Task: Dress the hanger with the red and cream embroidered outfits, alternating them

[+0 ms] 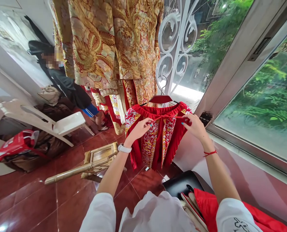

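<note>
In the head view a red embroidered garment [149,146] with a gathered neckline hangs from a hanger [161,99], whose hook is on the white scrolled window grille. A thin red drawstring [169,116] runs across the front of the neckline, with a small loop or knot near its middle. My left hand [143,127] pinches the string at its left end, fingers closed. Opposite, my right hand [194,125] pinches the other end between thumb and fingers. The string looks taut between both hands. The fabric below hangs in folds.
Gold embroidered garments [95,48] hang behind. Left on the tiled floor stand a bamboo chair [102,158] and a white plastic chair [69,124]; a person [68,87] bends beyond. A black seat [182,183] with red cloth is low right. A phone [205,118] leans by the window.
</note>
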`<action>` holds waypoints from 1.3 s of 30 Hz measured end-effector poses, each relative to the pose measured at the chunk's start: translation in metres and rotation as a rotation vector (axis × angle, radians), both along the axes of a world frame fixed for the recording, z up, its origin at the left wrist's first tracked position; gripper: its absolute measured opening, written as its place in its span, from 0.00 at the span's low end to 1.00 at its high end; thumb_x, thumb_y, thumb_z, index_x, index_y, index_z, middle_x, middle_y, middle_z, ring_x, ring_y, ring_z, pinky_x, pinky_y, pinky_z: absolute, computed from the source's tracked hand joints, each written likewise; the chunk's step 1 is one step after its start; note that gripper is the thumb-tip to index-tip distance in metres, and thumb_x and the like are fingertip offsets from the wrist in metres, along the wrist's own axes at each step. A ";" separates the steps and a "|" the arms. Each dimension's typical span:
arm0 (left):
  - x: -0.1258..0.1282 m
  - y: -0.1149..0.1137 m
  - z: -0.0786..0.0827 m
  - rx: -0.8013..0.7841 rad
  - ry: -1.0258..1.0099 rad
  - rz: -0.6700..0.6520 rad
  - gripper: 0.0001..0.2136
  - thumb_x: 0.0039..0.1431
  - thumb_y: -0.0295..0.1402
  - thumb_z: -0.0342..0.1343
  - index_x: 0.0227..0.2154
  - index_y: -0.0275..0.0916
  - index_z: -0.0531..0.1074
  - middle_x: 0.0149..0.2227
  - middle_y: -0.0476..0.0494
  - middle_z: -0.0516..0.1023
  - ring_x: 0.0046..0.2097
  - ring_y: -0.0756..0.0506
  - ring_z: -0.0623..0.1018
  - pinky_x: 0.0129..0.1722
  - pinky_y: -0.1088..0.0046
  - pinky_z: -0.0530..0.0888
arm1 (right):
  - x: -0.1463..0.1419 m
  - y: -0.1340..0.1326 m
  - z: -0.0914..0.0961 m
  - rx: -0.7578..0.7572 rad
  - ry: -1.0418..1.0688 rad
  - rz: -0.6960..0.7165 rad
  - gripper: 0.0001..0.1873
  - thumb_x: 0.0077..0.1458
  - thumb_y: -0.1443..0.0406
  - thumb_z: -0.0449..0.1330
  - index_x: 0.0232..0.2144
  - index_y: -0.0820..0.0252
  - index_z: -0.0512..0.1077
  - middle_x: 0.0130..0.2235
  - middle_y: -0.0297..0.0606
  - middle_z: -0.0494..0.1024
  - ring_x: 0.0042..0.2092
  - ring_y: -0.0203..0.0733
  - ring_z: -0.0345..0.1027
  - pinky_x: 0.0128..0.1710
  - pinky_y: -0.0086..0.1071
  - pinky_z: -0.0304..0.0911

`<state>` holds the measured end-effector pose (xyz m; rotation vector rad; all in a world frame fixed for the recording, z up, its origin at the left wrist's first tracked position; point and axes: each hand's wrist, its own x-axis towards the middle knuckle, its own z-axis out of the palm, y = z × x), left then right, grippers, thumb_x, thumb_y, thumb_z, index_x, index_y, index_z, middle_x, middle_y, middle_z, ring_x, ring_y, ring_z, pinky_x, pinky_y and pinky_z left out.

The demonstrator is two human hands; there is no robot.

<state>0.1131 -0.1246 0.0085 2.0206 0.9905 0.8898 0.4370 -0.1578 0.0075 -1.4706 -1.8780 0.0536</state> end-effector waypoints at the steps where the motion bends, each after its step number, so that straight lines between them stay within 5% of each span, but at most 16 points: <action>1: -0.003 -0.001 0.001 0.016 -0.032 0.011 0.18 0.60 0.28 0.51 0.53 0.41 0.71 0.50 0.42 0.77 0.36 0.49 0.76 0.38 0.72 0.74 | 0.002 0.002 -0.002 0.034 0.038 -0.005 0.21 0.55 0.63 0.58 0.51 0.53 0.71 0.45 0.43 0.78 0.44 0.50 0.68 0.41 0.41 0.66; 4: -0.021 0.008 0.008 0.216 -0.153 0.222 0.20 0.61 0.28 0.51 0.57 0.44 0.67 0.56 0.41 0.73 0.45 0.47 0.77 0.44 0.69 0.77 | 0.010 0.018 -0.009 0.190 0.095 -0.120 0.35 0.52 0.59 0.62 0.62 0.53 0.62 0.59 0.47 0.71 0.56 0.57 0.65 0.52 0.50 0.66; 7: -0.044 0.032 0.013 0.500 -0.045 0.517 0.24 0.59 0.32 0.59 0.59 0.42 0.64 0.59 0.36 0.69 0.59 0.38 0.71 0.60 0.55 0.71 | 0.014 0.042 -0.016 0.211 -0.008 -0.210 0.42 0.50 0.59 0.65 0.65 0.55 0.59 0.64 0.49 0.66 0.63 0.62 0.59 0.61 0.56 0.60; 10: -0.056 0.058 0.009 0.562 0.231 0.488 0.36 0.54 0.32 0.65 0.64 0.39 0.58 0.62 0.32 0.66 0.65 0.33 0.65 0.65 0.49 0.64 | 0.011 0.060 -0.022 0.120 -0.036 -0.219 0.35 0.53 0.66 0.59 0.64 0.55 0.62 0.61 0.49 0.72 0.59 0.60 0.67 0.58 0.54 0.65; 15: -0.060 0.073 -0.003 0.489 0.376 0.448 0.30 0.61 0.26 0.54 0.67 0.38 0.58 0.60 0.31 0.70 0.62 0.35 0.70 0.63 0.51 0.68 | 0.027 0.071 -0.013 0.050 -0.017 -0.126 0.31 0.51 0.72 0.52 0.58 0.58 0.72 0.54 0.48 0.79 0.54 0.58 0.73 0.56 0.50 0.68; 20: -0.078 0.075 0.013 0.378 0.334 0.272 0.30 0.58 0.25 0.51 0.65 0.41 0.63 0.61 0.40 0.73 0.64 0.39 0.70 0.67 0.55 0.64 | 0.073 0.086 0.029 -0.450 0.082 0.224 0.19 0.50 0.60 0.62 0.43 0.59 0.81 0.40 0.41 0.85 0.45 0.56 0.77 0.48 0.44 0.72; 24: -0.089 0.080 0.025 0.249 0.278 0.198 0.31 0.55 0.27 0.50 0.65 0.40 0.64 0.59 0.42 0.76 0.62 0.40 0.73 0.68 0.56 0.63 | 0.090 0.089 0.039 -0.844 0.296 0.322 0.25 0.44 0.51 0.69 0.41 0.59 0.81 0.41 0.43 0.84 0.41 0.54 0.78 0.43 0.43 0.75; 29: -0.078 0.077 0.010 0.269 0.190 0.261 0.32 0.51 0.27 0.57 0.62 0.39 0.65 0.57 0.40 0.76 0.61 0.38 0.74 0.65 0.56 0.67 | 0.071 0.072 0.002 -0.477 0.375 0.294 0.40 0.45 0.53 0.70 0.59 0.54 0.68 0.57 0.44 0.77 0.55 0.54 0.72 0.55 0.44 0.70; 33: -0.060 0.075 -0.012 0.396 0.159 0.492 0.30 0.52 0.25 0.58 0.60 0.37 0.66 0.59 0.34 0.73 0.60 0.36 0.74 0.62 0.54 0.70 | 0.052 0.069 -0.034 -0.138 0.287 0.071 0.33 0.53 0.59 0.61 0.60 0.59 0.63 0.53 0.49 0.78 0.53 0.55 0.73 0.56 0.52 0.68; 36: -0.055 0.079 -0.020 0.406 0.184 0.523 0.28 0.53 0.20 0.51 0.59 0.37 0.66 0.59 0.33 0.73 0.60 0.35 0.74 0.62 0.51 0.70 | 0.048 0.072 -0.047 -0.076 0.202 -0.088 0.32 0.55 0.66 0.53 0.62 0.62 0.60 0.46 0.52 0.79 0.46 0.57 0.75 0.51 0.56 0.68; 39: -0.059 0.084 -0.018 0.418 0.189 0.507 0.29 0.53 0.17 0.48 0.59 0.37 0.66 0.60 0.34 0.72 0.61 0.36 0.73 0.63 0.51 0.68 | 0.049 0.074 -0.046 -0.097 0.115 -0.085 0.34 0.53 0.68 0.52 0.63 0.64 0.58 0.42 0.53 0.80 0.42 0.58 0.76 0.47 0.57 0.69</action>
